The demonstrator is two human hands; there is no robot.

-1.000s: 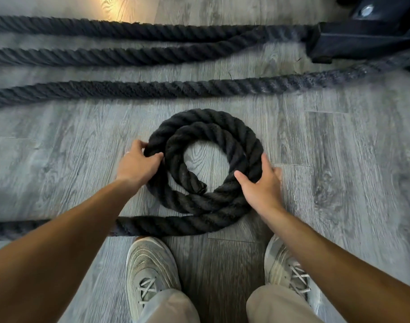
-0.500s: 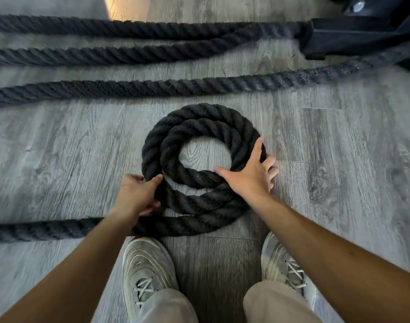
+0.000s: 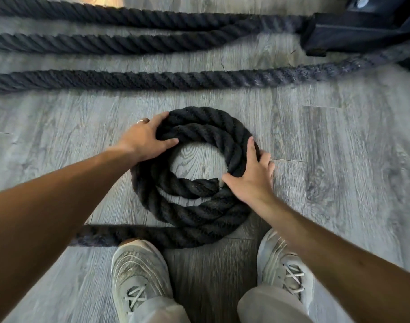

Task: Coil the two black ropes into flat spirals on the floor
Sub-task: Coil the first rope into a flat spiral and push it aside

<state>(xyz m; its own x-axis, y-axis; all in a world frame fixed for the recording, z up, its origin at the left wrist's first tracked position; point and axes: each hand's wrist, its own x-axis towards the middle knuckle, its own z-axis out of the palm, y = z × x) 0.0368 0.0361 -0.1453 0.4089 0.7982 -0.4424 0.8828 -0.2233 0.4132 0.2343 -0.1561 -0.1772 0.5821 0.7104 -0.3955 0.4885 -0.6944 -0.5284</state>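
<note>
A thick black rope coil point(image 3: 199, 213) lies flat on the grey wood floor point(image 3: 339, 159), about two turns around an open centre. Its cut end point(image 3: 211, 185) rests inside the ring at the near side. The rope's loose tail point(image 3: 111, 236) runs off left from the near edge, passing under my left forearm. My left hand point(image 3: 145, 141) grips the coil's upper left, fingers curled over both turns. My right hand point(image 3: 250, 180) clasps the coil's right side, thumb inside the ring.
Three straight runs of black rope point(image 3: 152, 79) cross the floor beyond the coil, leading to a dark metal anchor base point(image 3: 353, 29) at the top right. My two grey sneakers point(image 3: 139, 276) stand just near the coil's near edge.
My left hand moved from the coil's lower left up to its upper left. My right hand slid from the near right to the right side. The rope's inner end has swung round to the near right.
</note>
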